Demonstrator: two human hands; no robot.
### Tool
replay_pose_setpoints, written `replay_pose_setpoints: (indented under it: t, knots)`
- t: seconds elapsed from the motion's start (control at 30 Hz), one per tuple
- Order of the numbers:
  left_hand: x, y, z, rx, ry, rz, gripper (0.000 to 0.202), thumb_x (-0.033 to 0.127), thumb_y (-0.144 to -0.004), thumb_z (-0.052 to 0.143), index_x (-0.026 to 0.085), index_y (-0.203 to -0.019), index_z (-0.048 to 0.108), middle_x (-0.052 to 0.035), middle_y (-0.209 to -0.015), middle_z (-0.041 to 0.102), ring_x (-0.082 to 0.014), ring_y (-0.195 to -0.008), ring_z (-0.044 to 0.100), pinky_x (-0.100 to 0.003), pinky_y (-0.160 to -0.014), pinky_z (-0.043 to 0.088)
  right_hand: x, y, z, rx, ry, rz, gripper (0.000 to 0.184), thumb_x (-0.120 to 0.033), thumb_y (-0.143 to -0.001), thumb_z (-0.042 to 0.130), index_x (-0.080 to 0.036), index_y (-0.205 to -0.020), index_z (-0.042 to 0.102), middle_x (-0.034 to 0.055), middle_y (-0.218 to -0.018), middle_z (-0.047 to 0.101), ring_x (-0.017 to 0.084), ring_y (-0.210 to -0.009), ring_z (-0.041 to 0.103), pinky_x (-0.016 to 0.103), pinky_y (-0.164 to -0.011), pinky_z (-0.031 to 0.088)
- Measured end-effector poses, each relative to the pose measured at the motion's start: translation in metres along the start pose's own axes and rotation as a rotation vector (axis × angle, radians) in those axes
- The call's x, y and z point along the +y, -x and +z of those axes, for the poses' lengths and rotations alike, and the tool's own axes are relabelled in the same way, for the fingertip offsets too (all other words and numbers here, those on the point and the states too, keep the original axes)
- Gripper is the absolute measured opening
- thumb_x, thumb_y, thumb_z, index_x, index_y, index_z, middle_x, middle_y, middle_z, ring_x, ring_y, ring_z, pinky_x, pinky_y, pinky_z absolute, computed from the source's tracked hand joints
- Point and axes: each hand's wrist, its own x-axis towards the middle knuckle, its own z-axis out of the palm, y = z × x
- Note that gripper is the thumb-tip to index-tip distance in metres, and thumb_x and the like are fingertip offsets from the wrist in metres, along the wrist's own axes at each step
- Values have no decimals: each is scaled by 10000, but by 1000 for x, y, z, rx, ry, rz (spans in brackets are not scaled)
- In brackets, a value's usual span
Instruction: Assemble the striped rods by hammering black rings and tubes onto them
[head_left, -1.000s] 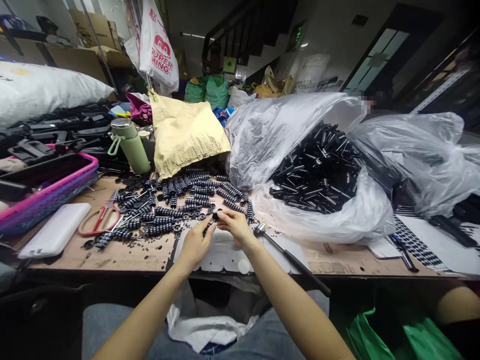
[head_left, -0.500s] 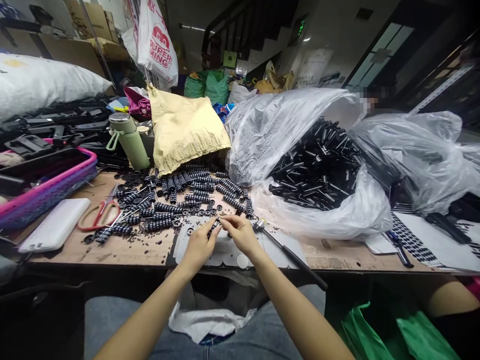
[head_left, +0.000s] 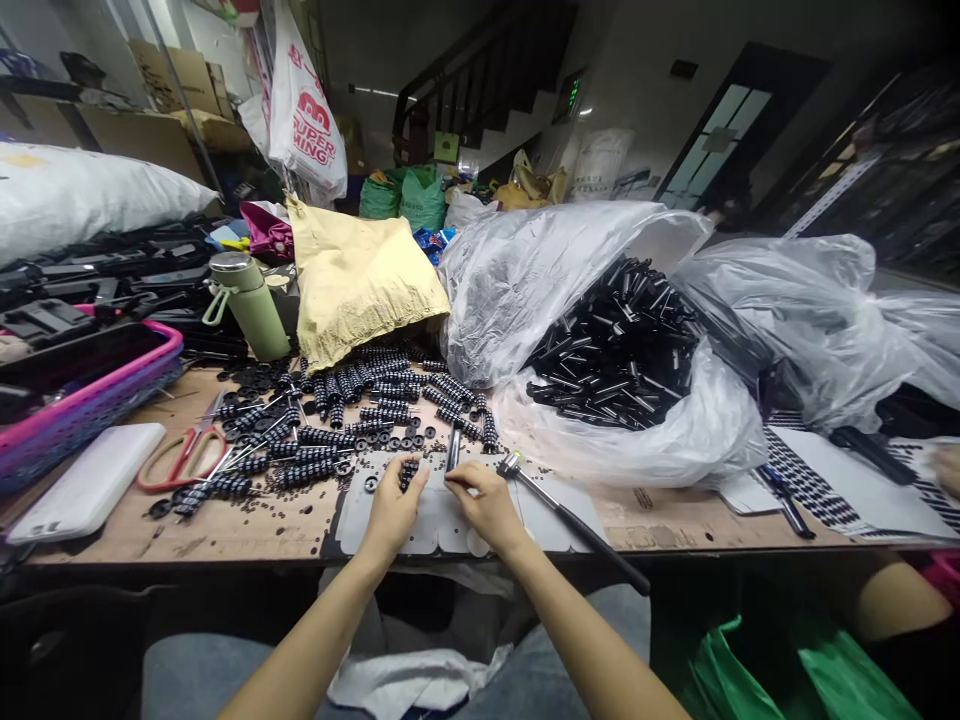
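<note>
My left hand (head_left: 393,507) is closed in a pinch on a short black ribbed stack of rings (head_left: 409,473), held low over a white sheet (head_left: 360,520) at the table's near edge. My right hand (head_left: 484,503) is closed on the lower end of a black tube (head_left: 453,449) that points away from me. The two hands sit close together, a few centimetres apart. Loose black rings (head_left: 397,441) and finished ribbed stacks (head_left: 322,439) lie just beyond the fingers.
A hammer (head_left: 562,512) lies right of my right hand. A clear bag of black tubes (head_left: 615,350), a yellow bag (head_left: 360,275), a green flask (head_left: 247,305), red scissors (head_left: 184,457), a white slab (head_left: 86,485) and a pink basket (head_left: 82,400) crowd the table. A person's arm (head_left: 900,595) shows at the right.
Both hands have come down and nearer to me, onto the white sheet. The right hand now holds a black tube pointing away. The camera has tilted slightly.
</note>
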Motion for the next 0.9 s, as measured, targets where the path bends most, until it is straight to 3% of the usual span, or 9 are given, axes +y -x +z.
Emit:
replay_pose_setpoints:
  t: [0.1,0.17,0.23,0.3,0.33,0.4,0.53,0.7,0.9]
  knots:
    - [10,-1,7,-129,261,-196,376,490,-690,562,150,-842,510,15,-623,518,-47,-388,373,-160,-321,246,1,15,8,36,-457,101,168,-359,-725,599,-203,-786,608,39,-786,628,184,-745,597,326,-696,488]
    - [16,-1,12,-149,379,-238,368,458,-636,631,148,-785,500,56,-521,450,-35,-363,329,-145,-315,217,-1,23,7,6,-518,123,215,-387,-699,617,-203,-810,600,46,-803,632,199,-770,603,350,-716,492]
    - [21,0,17,-136,358,-226,358,410,-595,678,155,-773,501,87,-453,396,-28,-330,293,-145,-312,211,-5,27,0,48,-336,65,412,-375,-636,671,-215,-1000,564,81,-1021,588,237,-962,547,399,-828,451]
    - [24,2,21,-166,252,-176,333,368,-570,703,148,-747,525,75,-472,438,-25,-328,313,-155,-324,243,-8,26,-12,81,-75,-23,785,-333,-527,744,-238,-1229,405,101,-1267,411,276,-1171,374,449,-957,342]
    - [26,3,23,-197,209,-142,323,353,-564,708,142,-746,544,55,-521,485,-26,-344,344,-160,-339,270,-10,25,-18,67,25,-59,936,-307,-480,767,-248,-1295,311,97,-1335,317,283,-1230,283,459,-1000,286]
    - [28,5,26,-251,204,-103,352,367,-596,680,150,-852,574,27,-640,544,-29,-372,388,-163,-351,297,-12,24,-28,7,118,-95,1058,-285,-460,773,-252,-1344,194,91,-1371,239,280,-1270,196,454,-1033,234]
    - [32,6,30,-311,388,-208,457,444,-721,531,202,-1107,492,26,-662,543,-48,-371,412,-162,-321,285,-14,28,-34,-31,40,-147,1131,-370,-499,763,-223,-1364,51,123,-1384,179,279,-1285,161,440,-1041,235]
    - [34,7,40,-266,451,-290,350,426,-701,563,138,-900,558,16,-526,541,-100,-414,501,-198,-400,398,-13,35,-29,-64,-9,-227,1087,-322,-511,762,-217,-1353,83,121,-1365,217,256,-1284,173,411,-1057,220]
    - [33,9,53,-274,396,-327,331,431,-691,564,150,-864,531,40,-461,504,-96,-366,495,-172,-354,379,-7,37,-28,-53,-3,-193,949,-292,-534,735,-198,-1312,199,124,-1389,172,253,-1295,147,397,-1064,193]
